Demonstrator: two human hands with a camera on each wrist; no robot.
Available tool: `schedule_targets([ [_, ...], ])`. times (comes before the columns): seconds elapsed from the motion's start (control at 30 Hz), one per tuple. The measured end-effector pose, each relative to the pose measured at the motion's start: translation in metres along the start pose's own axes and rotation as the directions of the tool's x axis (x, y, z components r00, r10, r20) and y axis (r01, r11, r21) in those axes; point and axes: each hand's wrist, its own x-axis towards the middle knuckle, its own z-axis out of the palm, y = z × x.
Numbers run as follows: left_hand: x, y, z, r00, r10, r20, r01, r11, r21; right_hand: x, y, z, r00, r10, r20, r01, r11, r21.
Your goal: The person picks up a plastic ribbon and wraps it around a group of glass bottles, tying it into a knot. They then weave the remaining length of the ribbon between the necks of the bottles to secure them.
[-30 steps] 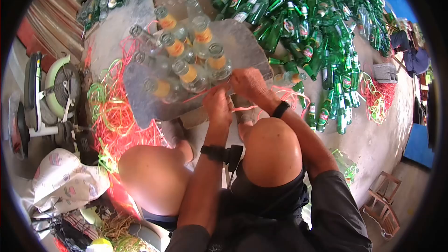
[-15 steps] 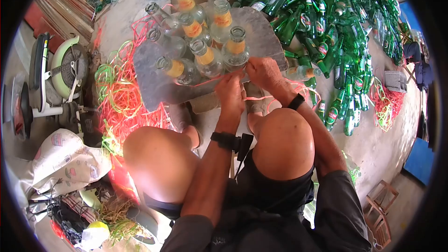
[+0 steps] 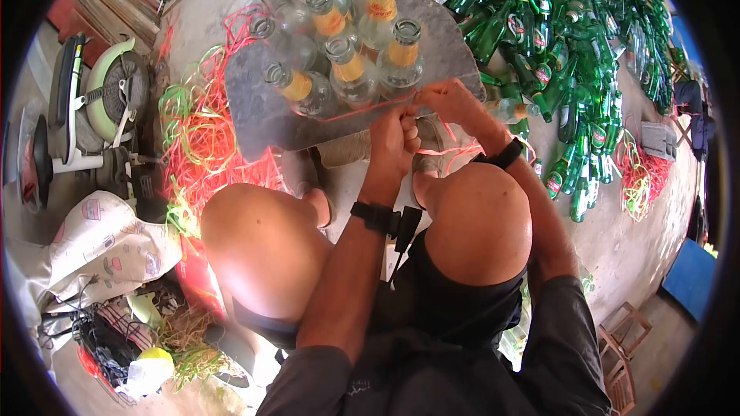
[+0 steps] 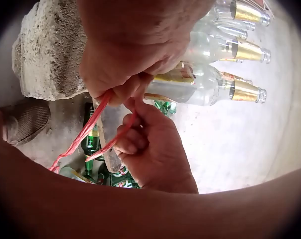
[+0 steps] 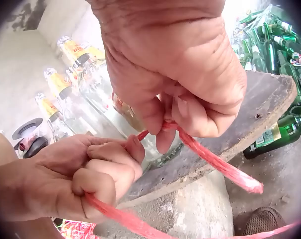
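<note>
Several clear glass bottles [image 3: 356, 77] with yellow-orange labels stand grouped on a grey stone slab [image 3: 258, 119]. A pink plastic strap [image 3: 351, 114] runs along the base of the near bottles to both hands. My left hand [image 3: 395, 139] grips the strap, fingers curled round it, just in front of the slab's near edge. To its right, beside the nearest bottle, my right hand [image 3: 455, 104] pinches the strap between thumb and fingers. Up close in the right wrist view, a short strap end [image 5: 225, 169] hangs from the right fingers and a longer length trails from the left fist.
Green bottles [image 3: 539, 54] lie heaped at the back right. Tangled pink and green straps [image 3: 204, 131] cover the floor on the left, near a wheeled machine [image 3: 100, 108]. A rough block [image 4: 51, 50] supports the slab. A small wooden chair [image 3: 623, 347] stands at the lower right.
The head view has shifted, so the bottles appear higher and further right. The left hand has turned, showing its curled fingers on the right side; both hands keep the strap by the bottles.
</note>
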Motion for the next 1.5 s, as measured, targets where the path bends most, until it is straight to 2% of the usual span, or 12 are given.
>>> schedule_targets([
  [0.07, 0.004, -0.002, -0.006, 0.998, -0.035, 0.044, 0.037, 0.998, -0.052, -0.007, -0.021, -0.003, 0.99, 0.134, 0.034, -0.136, 0.989, 0.061],
  [0.3, -0.004, 0.001, 0.001, 0.996, -0.088, 0.026, 0.086, 0.994, 0.06, -0.006, -0.019, 0.0, 0.985, 0.143, 0.101, -0.154, 0.981, 0.115],
  [0.4, -0.011, 0.001, 0.006, 0.998, -0.051, -0.044, 0.056, 0.991, 0.125, -0.005, -0.018, 0.003, 0.985, 0.157, 0.072, -0.166, 0.976, 0.138],
  [0.47, -0.014, 0.0, 0.007, 1.0, -0.014, -0.022, 0.018, 0.98, 0.198, -0.005, -0.016, 0.002, 0.977, 0.182, 0.113, -0.206, 0.94, 0.273],
  [0.8, -0.016, -0.018, 0.01, 0.983, 0.127, -0.136, -0.111, 0.987, 0.12, -0.006, -0.007, -0.001, 0.958, 0.176, 0.226, -0.255, 0.883, 0.394],
  [1.0, -0.02, -0.025, 0.013, 0.921, 0.318, -0.224, -0.263, 0.933, 0.244, -0.009, -0.012, 0.0, 0.964, 0.157, 0.215, -0.242, 0.853, 0.462],
  [1.07, -0.009, -0.033, 0.009, 0.785, 0.609, -0.113, -0.559, 0.775, 0.295, -0.009, -0.009, -0.002, 0.955, 0.155, 0.251, -0.27, 0.805, 0.529],
  [1.2, -0.009, -0.034, 0.008, 0.696, 0.716, -0.061, -0.59, 0.618, 0.52, -0.009, -0.002, -0.003, 0.953, 0.131, 0.272, -0.269, 0.78, 0.565],
  [1.27, -0.005, -0.036, 0.008, 0.541, 0.841, 0.024, -0.685, 0.424, 0.592, -0.009, 0.001, -0.001, 0.954, 0.128, 0.271, -0.27, 0.763, 0.588],
  [1.4, -0.001, -0.036, 0.004, 0.468, 0.878, 0.099, -0.726, 0.319, 0.609, -0.007, 0.008, 0.006, 0.965, 0.144, 0.221, -0.244, 0.803, 0.544],
  [1.47, -0.007, -0.031, 0.009, 0.374, 0.908, 0.187, -0.748, 0.176, 0.64, -0.008, 0.011, 0.008, 0.97, 0.117, 0.211, -0.213, 0.826, 0.522],
  [1.5, -0.005, -0.032, 0.007, 0.375, 0.907, 0.189, -0.747, 0.176, 0.641, -0.008, 0.009, 0.008, 0.971, 0.118, 0.21, -0.214, 0.825, 0.524],
])
